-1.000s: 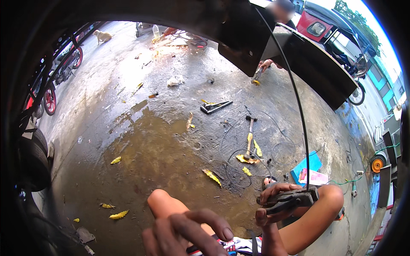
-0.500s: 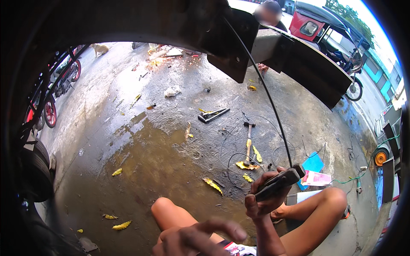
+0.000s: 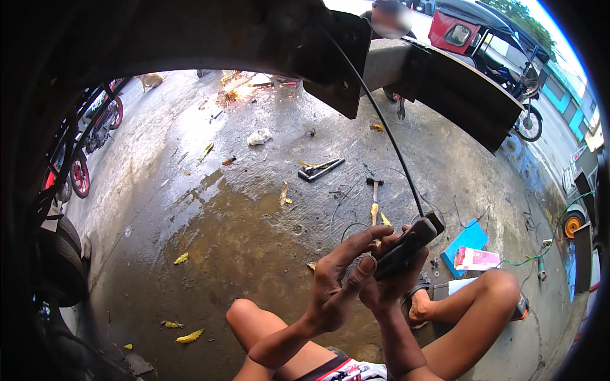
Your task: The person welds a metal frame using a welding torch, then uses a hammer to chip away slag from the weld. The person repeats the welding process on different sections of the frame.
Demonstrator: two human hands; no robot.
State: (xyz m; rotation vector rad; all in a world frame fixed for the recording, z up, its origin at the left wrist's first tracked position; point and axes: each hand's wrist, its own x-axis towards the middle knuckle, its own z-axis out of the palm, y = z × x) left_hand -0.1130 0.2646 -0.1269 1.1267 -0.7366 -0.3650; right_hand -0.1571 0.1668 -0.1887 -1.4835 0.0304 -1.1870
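Observation:
My right hand (image 3: 391, 282) is wrapped round a dark, blocky, handle-like part (image 3: 410, 244), grimy and raised between my knees. From its upper end a long thin black rod or cable (image 3: 387, 130) climbs to a dark metal structure (image 3: 254, 38) overhead. Just left of it, my left hand (image 3: 337, 276) is raised, index finger stretched towards the right fingers and thumb apart from it, close to the part's lower end. Whether the left fingertips touch the part is hard to tell. The other left fingers are partly hidden.
On the wet concrete lie a hammer (image 3: 375, 200), a folded metal tool (image 3: 322, 169), a blue sheet (image 3: 469, 244), wires and yellow leaves. Another person (image 3: 389, 19) is beyond the metal beam (image 3: 467, 89). Sparks (image 3: 232, 95) fly at the far left-centre. A tire (image 3: 63, 260) stands at left.
My left hand has come up and right from low in front of me to beside the held part. My right hand and the part have risen slightly, still joined to the rod.

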